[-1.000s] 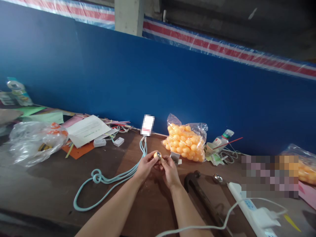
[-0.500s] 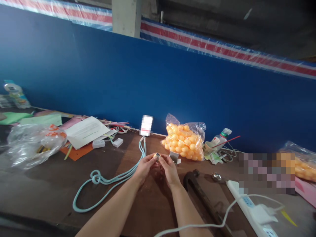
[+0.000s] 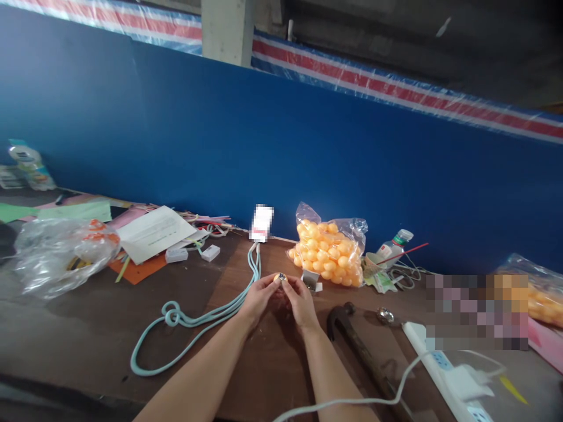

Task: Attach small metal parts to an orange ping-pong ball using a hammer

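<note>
Between the fingertips of both hands is a small shiny rounded piece [image 3: 280, 277], silver with some orange-yellow; its exact kind I cannot make out. My left hand [image 3: 258, 302] pinches it from the left. From the other side, the thumb and fingers of my right hand [image 3: 301, 302] close on it. The lower fingers are partly hidden behind the thumbs. Just beyond my right hand sits a small open grey box [image 3: 310, 280]. A clear bag of orange balls [image 3: 329, 252] lies behind that. To the right rest a claw hammer [image 3: 358, 346] and a shiny silver round object [image 3: 385, 316].
A light-blue cord [image 3: 197, 322] loops across the table at left, leading to a blurred white device [image 3: 263, 223]. Papers [image 3: 153, 234] and a plastic bag [image 3: 61, 258] lie farther left. At right are a power strip [image 3: 428, 340], its white cable, and a bottle [image 3: 398, 241].
Both hands stay in nearly the same place. The fingers have shifted slightly on the small piece, and more of its orange-yellow side shows now.
</note>
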The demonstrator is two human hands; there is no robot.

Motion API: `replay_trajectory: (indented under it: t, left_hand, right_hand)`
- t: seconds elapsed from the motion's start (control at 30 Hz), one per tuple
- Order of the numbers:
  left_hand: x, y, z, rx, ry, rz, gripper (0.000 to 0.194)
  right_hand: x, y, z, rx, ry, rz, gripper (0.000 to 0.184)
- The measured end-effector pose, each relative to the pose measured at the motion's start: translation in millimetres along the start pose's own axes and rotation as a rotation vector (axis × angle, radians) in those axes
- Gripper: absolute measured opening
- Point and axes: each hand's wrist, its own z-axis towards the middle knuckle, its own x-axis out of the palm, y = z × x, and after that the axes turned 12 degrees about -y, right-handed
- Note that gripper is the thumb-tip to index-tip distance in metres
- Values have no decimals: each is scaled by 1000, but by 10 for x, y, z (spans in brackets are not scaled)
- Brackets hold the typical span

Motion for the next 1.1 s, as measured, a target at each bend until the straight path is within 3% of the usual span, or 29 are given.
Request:
replay_trajectory:
  t: [0.33,0.57,1.1]
  left_hand:
    - [-10,23,27,-39,-4,-122,32]
    - [-13,10,3,-90,36,-136,34]
    - [15,13,-25,-83,50,-138,35]
  right_hand:
    - [-25,52,-25,28,87,116,34]
    - [-46,-43,14,100,54,54,35]
    - [-31,-38,-7,103,23,53,35]
